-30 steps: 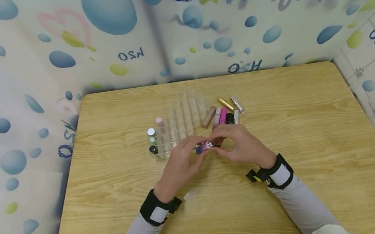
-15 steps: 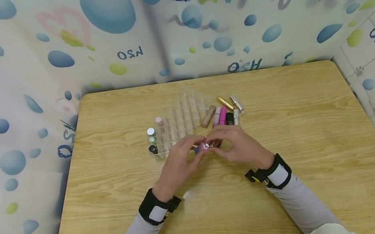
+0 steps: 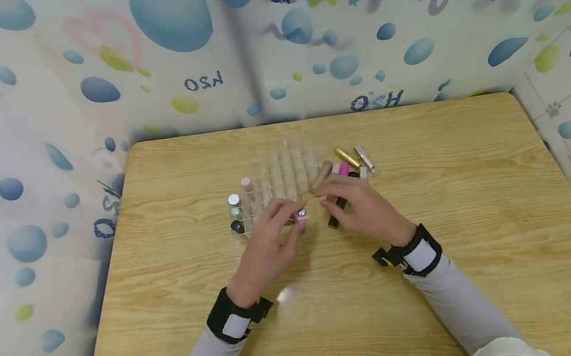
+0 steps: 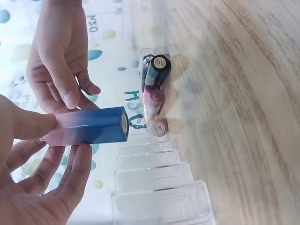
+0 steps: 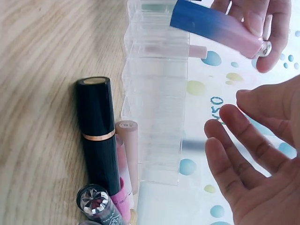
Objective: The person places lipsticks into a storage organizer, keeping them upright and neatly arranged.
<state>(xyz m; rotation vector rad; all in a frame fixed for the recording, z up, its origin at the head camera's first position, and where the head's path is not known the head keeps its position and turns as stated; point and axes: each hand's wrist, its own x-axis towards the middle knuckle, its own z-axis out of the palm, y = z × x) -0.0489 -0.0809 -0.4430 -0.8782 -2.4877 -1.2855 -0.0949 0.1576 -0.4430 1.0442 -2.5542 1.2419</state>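
A lipstick tube (image 3: 301, 219), fading from blue to pink with a silvery knob at the pink end, is pinched between the thumb and fingers of my left hand (image 3: 265, 248). In the left wrist view the blue end of the tube (image 4: 96, 126) points away from that palm, above the table. My right hand (image 3: 365, 212) is just to the right, fingers spread loosely and apart from the tube, holding nothing. A black tube with a copper-coloured band (image 5: 98, 136) lies on the table below the right hand, partly hidden by it in the head view.
A clear stepped organizer (image 3: 289, 168) stands behind my left hand. Its left end holds a white-capped bottle (image 3: 234, 200), a black-capped one (image 3: 237, 227) and a pink-capped tube (image 3: 246, 184). Right of it lie a gold tube (image 3: 347, 157), a taupe tube (image 3: 322, 174) and several other lipsticks.
My right hand has let go of the lipstick and moved slightly right. The left hand has shifted a little left and turned the tube, so its blue end now points toward me.
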